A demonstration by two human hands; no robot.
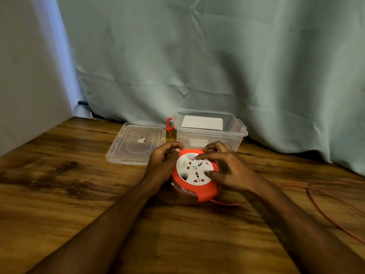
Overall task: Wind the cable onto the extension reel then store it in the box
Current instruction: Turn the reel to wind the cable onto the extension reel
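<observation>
A round red extension reel [205,191] with a white socket face lies flat on the wooden table [79,194]. My left hand [164,163] grips its left rim. My right hand [229,169] rests on its right side, index finger and thumb pressed on the white face. A thin red cable [324,212] leaves the reel's front edge and loops loosely across the table to the right. Behind the reel stands a clear plastic box [209,129], open, with red latches. Its clear lid [136,143] lies flat to the left of it.
A pale green cloth [197,56] hangs right behind the box and drapes onto the table at the right. A white wall panel [29,76] closes the left side. A white card shows inside the box.
</observation>
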